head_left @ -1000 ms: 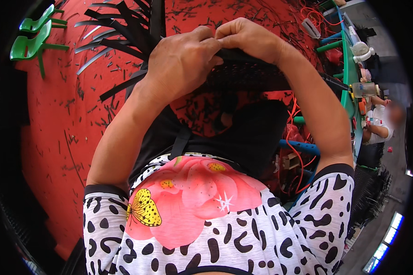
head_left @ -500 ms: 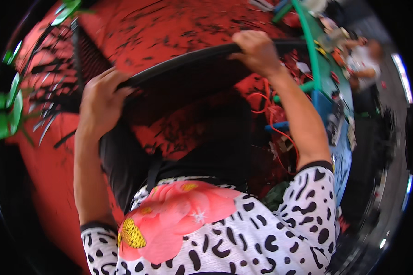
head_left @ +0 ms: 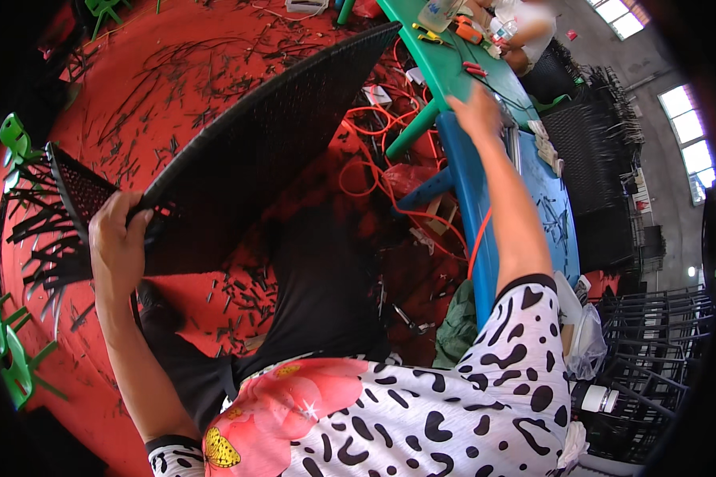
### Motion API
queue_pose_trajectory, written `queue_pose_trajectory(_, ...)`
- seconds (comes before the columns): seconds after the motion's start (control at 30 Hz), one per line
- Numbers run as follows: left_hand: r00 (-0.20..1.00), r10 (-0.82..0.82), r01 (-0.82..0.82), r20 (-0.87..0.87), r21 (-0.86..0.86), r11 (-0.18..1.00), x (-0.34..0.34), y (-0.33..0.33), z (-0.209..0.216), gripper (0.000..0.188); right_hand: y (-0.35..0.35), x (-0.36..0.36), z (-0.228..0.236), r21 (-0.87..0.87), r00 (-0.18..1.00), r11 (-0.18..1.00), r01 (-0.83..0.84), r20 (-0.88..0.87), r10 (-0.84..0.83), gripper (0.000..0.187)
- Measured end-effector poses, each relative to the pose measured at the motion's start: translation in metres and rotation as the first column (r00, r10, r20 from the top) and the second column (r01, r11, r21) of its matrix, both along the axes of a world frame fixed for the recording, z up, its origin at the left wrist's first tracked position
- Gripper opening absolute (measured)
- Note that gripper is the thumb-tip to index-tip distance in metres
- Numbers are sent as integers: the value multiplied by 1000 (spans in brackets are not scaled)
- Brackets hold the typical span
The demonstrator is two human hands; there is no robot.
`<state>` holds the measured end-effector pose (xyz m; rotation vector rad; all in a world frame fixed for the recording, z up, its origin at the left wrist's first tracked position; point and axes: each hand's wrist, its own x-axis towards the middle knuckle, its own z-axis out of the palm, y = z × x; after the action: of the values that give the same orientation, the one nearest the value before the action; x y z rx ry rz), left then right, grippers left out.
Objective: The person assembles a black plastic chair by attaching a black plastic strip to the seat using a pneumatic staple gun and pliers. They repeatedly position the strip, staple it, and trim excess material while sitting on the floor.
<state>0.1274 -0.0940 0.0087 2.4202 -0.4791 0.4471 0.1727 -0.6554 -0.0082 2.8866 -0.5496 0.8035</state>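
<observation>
A large black woven panel (head_left: 270,111) with a curved edge stands tilted over my legs. Loose black strips (head_left: 52,226) fan out from its left end. My left hand (head_left: 119,238) grips the panel's edge at that end, thumb on the near side and fingers round the rim. My right hand (head_left: 479,115) is off the panel, above the place where the green table (head_left: 412,36) and the blue table (head_left: 545,215) meet. Motion smears its fingers. Close to it lie a metal tool (head_left: 511,147), partly hidden by the hand, and red-handled pliers (head_left: 475,69).
Orange tubing (head_left: 366,179) loops over the red floor (head_left: 95,310) among scattered black offcuts. Green chairs (head_left: 12,350) stand at the left. Another person (head_left: 525,36) sits beyond the green table. Black woven pieces (head_left: 601,159) and dark frames (head_left: 652,342) are stacked at the right.
My right hand has let go of the panel's far edge and moved right, over the tables. My left hand still holds the panel, whose right end now points further up. The view has turned rightward.
</observation>
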Motion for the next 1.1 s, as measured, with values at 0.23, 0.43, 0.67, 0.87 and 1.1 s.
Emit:
queue_pose_trajectory(0.23,999,2,-2,-39,14,1000,-41,-25,13,20,-93,-18,-19,259,785,741,620,-223,-579,76)
queue_pose_trajectory(0.43,999,-28,29,-40,13,1000,-41,-25,13,23,-245,-12,-86,131,850,908,399,-424,-312,53)
queue_pose_trajectory(0.67,1000,-9,9,1,66,998,-42,-16,6,17,-146,-22,-41,297,939,932,207,-327,-104,36)
queue_pose_trajectory(0.87,997,-66,67,30,-13,998,-41,-13,1,19,32,-89,69,824,901,426,-374,213,379,26)
queue_pose_trajectory(1.1,973,-195,188,-127,-60,980,-52,-17,0,23,211,-156,111,934,718,161,-320,128,684,26)
